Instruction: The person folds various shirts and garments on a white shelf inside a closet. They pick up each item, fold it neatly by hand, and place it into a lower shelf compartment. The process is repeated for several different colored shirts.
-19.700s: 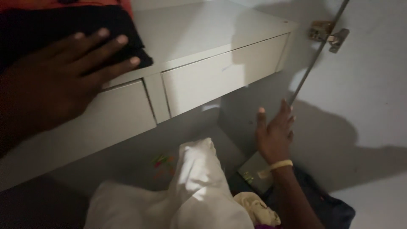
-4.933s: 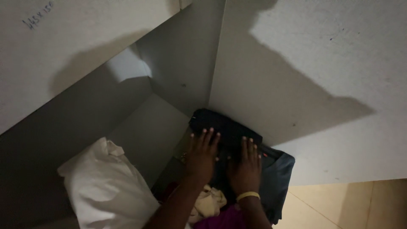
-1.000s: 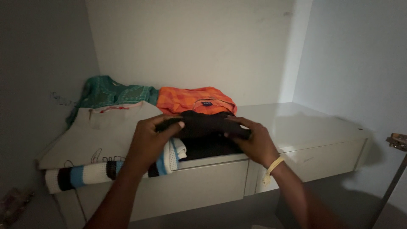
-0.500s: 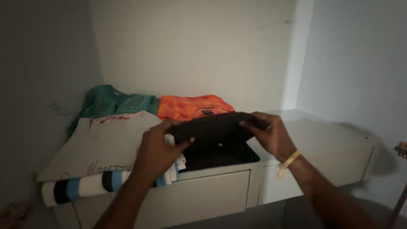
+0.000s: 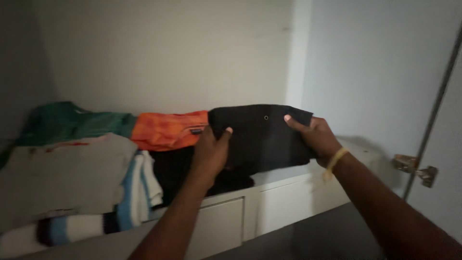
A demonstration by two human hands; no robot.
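Wardrobe: pale walls, a shelf (image 5: 365, 151) over two drawer fronts, a door hinge (image 5: 416, 168) at right.
Grey cloth (image 5: 62, 168): folded, left on the shelf, over a striped towel (image 5: 134, 192).
Black cloth (image 5: 262, 137): folded, held up just above the shelf's middle, over a dark pile (image 5: 192, 175).
Green cloth (image 5: 77, 123): far left.
Orange cloth (image 5: 171, 130): far, beside the green one.
Left hand (image 5: 209, 151): grip clamped on the black cloth's left edge.
Right hand (image 5: 315, 137): grip clamped on its right edge; yellow band (image 5: 335, 159) at the wrist.
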